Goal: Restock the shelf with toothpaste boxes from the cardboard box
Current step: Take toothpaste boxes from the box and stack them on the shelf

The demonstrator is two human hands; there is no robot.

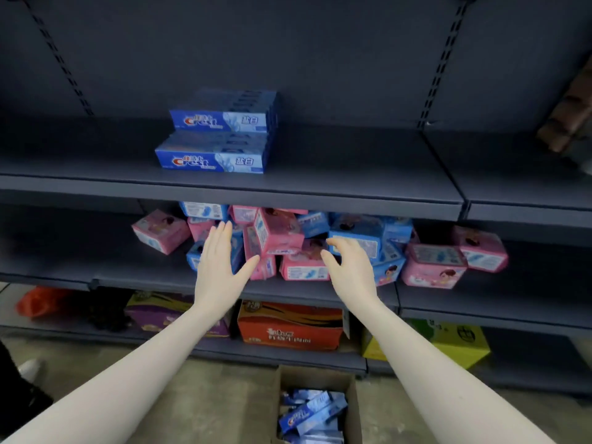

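**shelfwatcher:** So both arms are reaching out in front of the dark shelf unit. The left hand is spreading flat, fingers straight, holding nothing. The right hand is hovering with fingers loosely bent, also holding nothing. Both are sitting in front of the middle shelf's front edge.

**aisle9:** Where are the toothpaste boxes?

**shelfwatcher:** Blue toothpaste boxes are sitting on the upper shelf, left of its middle, in two rows, the front row near the front edge. More are lying jumbled in the cardboard box on the floor, at the bottom of the view between the forearms.

**aisle9:** And the pink stuff?

**shelfwatcher:** Pink and blue packets are piling up messily on the middle shelf. An orange carton is standing on the lowest shelf.
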